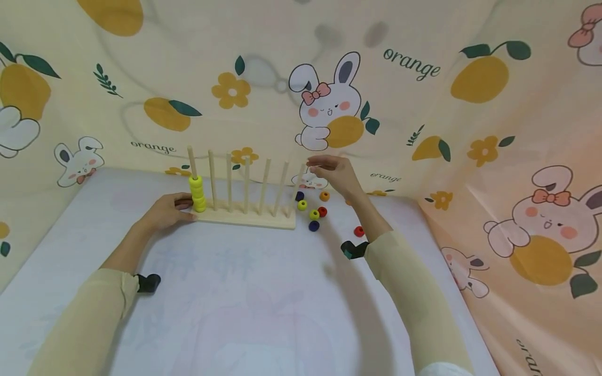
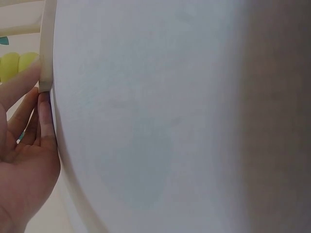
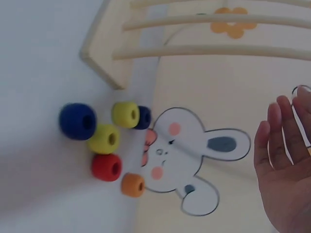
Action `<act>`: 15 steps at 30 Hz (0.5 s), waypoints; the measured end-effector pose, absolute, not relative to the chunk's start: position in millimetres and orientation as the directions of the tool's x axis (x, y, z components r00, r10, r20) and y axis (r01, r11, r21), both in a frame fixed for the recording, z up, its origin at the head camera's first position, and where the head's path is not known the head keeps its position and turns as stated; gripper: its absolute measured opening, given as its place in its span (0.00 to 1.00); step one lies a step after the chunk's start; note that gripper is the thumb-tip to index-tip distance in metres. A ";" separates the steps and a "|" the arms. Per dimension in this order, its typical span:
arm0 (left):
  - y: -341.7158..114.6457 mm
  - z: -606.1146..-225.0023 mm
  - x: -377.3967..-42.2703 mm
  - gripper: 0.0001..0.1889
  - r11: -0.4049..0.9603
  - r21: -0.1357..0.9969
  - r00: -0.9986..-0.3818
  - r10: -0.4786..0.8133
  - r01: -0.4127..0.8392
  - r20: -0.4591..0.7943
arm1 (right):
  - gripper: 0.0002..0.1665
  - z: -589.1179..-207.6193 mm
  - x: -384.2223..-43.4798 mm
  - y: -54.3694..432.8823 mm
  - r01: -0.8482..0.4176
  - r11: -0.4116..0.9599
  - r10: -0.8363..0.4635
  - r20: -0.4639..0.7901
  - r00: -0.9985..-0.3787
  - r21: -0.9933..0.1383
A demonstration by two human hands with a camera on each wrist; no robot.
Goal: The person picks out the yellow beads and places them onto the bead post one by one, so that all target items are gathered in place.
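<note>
A wooden peg stand [image 1: 246, 221] with a row of upright pegs stands on the table. Several yellow beads [image 1: 197, 194] are stacked on its leftmost peg. At the stand's left end, my left hand [image 1: 164, 211] grips the base, its fingertips at the corner beside the beads; the left wrist view shows this hand [image 2: 29, 165] close up. My right hand [image 1: 336, 172] is raised at the top of the rightmost peg [image 1: 298, 185]. Its fingers look fairly straight and spread in the right wrist view, and no bead shows in that hand [image 3: 286, 179].
Loose beads lie right of the stand: blue [image 1: 313, 225], yellow [image 1: 314, 214], red [image 1: 322, 211] and orange [image 1: 324, 196] ones among them. Another red bead [image 1: 359, 231] lies below the right forearm. A printed cloth [image 1: 263, 47] hangs behind the white table [image 1: 226, 282].
</note>
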State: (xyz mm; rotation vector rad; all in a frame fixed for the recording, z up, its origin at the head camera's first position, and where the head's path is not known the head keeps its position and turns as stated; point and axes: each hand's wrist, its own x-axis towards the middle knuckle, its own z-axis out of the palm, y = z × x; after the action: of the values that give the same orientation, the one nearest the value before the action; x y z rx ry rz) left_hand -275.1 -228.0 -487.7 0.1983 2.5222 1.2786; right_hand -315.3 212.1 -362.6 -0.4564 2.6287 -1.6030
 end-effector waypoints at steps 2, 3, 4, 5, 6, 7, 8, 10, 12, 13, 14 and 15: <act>-227.6 -488.1 -275.0 0.40 0.588 0.808 -0.943 0.262 -0.014 -0.206 | 0.20 -367.1 -313.0 216.4 -0.219 0.421 -0.252 0.119 -0.960 -0.880; -227.4 -488.0 -274.9 0.40 0.588 0.809 -0.943 0.262 -0.012 -0.205 | 0.20 -369.8 -311.9 218.5 -0.216 0.416 -0.249 0.117 -0.961 -0.883; -227.2 -488.0 -275.0 0.39 0.589 0.808 -0.943 0.260 -0.013 -0.205 | 0.19 -372.2 -310.6 220.4 -0.209 0.410 -0.247 0.113 -0.963 -0.888; -227.2 -487.9 -274.9 0.40 0.593 0.805 -0.944 0.258 -0.015 -0.207 | 0.19 -374.4 -309.2 222.2 -0.200 0.406 -0.244 0.106 -0.964 -0.892; -227.4 -488.0 -274.8 0.39 0.595 0.804 -0.944 0.254 -0.019 -0.210 | 0.19 -377.3 -308.0 224.2 -0.190 0.408 -0.239 0.097 -0.966 -0.893; -227.7 -488.2 -274.7 0.40 0.597 0.802 -0.945 0.253 -0.019 -0.210 | 0.19 -380.3 -307.0 226.0 -0.184 0.411 -0.236 0.090 -0.968 -0.893; -227.9 -488.4 -274.6 0.39 0.598 0.801 -0.945 0.250 -0.021 -0.212 | 0.19 -383.3 -305.9 227.8 -0.177 0.415 -0.233 0.084 -0.969 -0.893; -228.9 -488.9 -274.3 0.39 0.599 0.800 -0.945 0.246 -0.025 -0.214 | 0.19 -388.6 -303.2 231.1 -0.167 0.417 -0.227 0.076 -0.971 -0.893; -229.4 -488.8 -273.9 0.39 0.594 0.804 -0.946 0.250 -0.020 -0.208 | 0.21 -394.0 -301.1 234.8 -0.164 0.429 -0.217 0.075 -0.973 -0.888; -229.5 -488.6 -273.8 0.40 0.592 0.806 -0.945 0.253 -0.017 -0.205 | 0.21 -396.4 -299.9 236.7 -0.164 0.428 -0.214 0.076 -0.974 -0.889; -229.6 -488.8 -273.7 0.39 0.590 0.808 -0.946 0.252 -0.019 -0.206 | 0.21 -399.0 -298.9 238.5 -0.161 0.428 -0.210 0.075 -0.975 -0.889; -229.9 -488.8 -273.5 0.40 0.588 0.809 -0.946 0.253 -0.017 -0.204 | 0.21 -401.8 -297.6 240.3 -0.152 0.429 -0.206 0.068 -0.976 -0.890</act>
State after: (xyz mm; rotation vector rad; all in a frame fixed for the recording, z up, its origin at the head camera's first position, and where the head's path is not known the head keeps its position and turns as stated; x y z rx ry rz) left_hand -273.5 -229.9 -488.8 0.1930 2.5231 1.2891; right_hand -297.6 240.3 -401.8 -0.3275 2.6120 -1.6189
